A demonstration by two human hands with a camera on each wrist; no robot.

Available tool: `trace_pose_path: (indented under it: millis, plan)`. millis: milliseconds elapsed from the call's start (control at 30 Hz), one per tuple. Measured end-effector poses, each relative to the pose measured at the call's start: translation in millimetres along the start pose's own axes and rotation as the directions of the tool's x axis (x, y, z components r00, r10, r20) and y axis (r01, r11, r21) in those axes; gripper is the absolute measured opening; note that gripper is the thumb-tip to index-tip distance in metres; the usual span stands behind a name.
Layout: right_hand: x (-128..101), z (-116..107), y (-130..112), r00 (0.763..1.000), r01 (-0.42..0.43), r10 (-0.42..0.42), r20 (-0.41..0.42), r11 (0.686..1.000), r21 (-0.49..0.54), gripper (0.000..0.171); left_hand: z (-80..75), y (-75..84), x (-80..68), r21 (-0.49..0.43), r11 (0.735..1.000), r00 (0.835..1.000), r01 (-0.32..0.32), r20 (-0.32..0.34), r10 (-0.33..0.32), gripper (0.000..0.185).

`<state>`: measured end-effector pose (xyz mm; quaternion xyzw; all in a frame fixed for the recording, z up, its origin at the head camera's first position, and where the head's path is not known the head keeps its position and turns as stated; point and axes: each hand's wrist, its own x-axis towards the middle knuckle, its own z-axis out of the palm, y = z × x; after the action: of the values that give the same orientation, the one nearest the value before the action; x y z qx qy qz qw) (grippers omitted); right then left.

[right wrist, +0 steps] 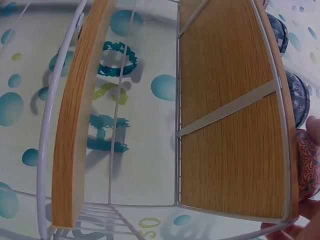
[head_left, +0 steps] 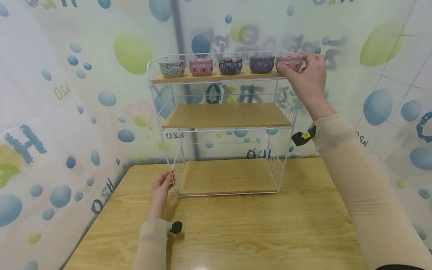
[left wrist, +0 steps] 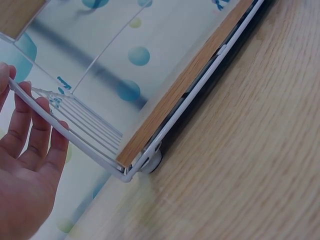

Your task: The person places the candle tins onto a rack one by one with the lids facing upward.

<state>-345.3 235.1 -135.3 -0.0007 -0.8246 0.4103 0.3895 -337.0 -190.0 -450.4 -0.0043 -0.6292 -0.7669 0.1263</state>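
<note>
A white wire rack with three wooden shelves stands on the table. At the right end of its top shelf, my right hand grips a small red patterned bowl, thumb in front and fingers at its far side. In the right wrist view this bowl sits at the board's edge, partly out of frame. Low at the rack's left front, my left hand holds the wire upright. The left wrist view shows its fingers behind the white wire.
Left of the held bowl stand a purple-blue bowl, a dark blue flowered bowl, a red-pink bowl and a grey leaf-patterned bowl. Behind the wooden table hangs a dotted curtain.
</note>
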Motion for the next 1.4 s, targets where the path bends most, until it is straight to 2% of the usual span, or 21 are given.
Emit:
trace_pose_path:
  millis: [200,300,433,500,567,833,967,1133,1400]
  plan:
    - [-0.2,0.4,0.8,0.999,0.024,-0.024,-0.022,1.0,0.003,0.075,5.9,12.7,-9.3,-0.004,1.0,1.0,-0.009,0.006,0.009,0.01]
    - [0.3,0.5,1.3,0.999,0.029,-0.029,-0.025,1.0,0.001,0.076,7.3,14.8,-11.2,-0.01,1.0,1.0,-0.009,-0.001,0.009,0.017]
    - [1.5,0.6,2.5,0.999,0.028,-0.028,-0.019,1.0,0.007,0.08,6.9,14.7,-11.6,-0.013,1.0,1.0,-0.012,-0.002,0.012,0.01]
    - [2.0,0.7,3.9,0.999,0.032,-0.032,-0.017,0.999,0.019,0.08,6.2,14.2,-11.3,-0.01,1.0,1.0,-0.01,-0.003,0.01,0.016]
    - [2.5,1.2,5.9,0.999,0.039,-0.038,-0.017,0.999,0.029,0.079,5.5,13.8,-11.4,-0.001,1.0,1.0,-0.005,-0.003,0.005,0.022]
    - [3.2,2.1,10.8,0.999,0.045,-0.045,-0.005,0.998,0.054,0.075,4.3,14.4,-11.9,0.015,1.0,1.0,0.005,-0.01,-0.005,0.023]
    - [4.1,2.7,11.2,0.999,0.044,-0.044,-0.001,0.998,0.054,0.074,2.1,9.8,-8.0,0.001,1.0,1.0,0.01,-0.025,-0.01,0.018]
    - [3.1,2.1,11.7,0.999,0.036,-0.036,0.005,0.998,0.052,0.074,-1.8,1.2,-1.0,0.0,1.0,0.999,0.019,-0.03,-0.019,0.021]
    - [1.7,-1.0,11.9,0.999,0.036,-0.037,0.016,0.997,0.075,0.072,4.3,14.7,-9.6,0.011,1.0,1.0,0.003,-0.013,-0.003,0.016]
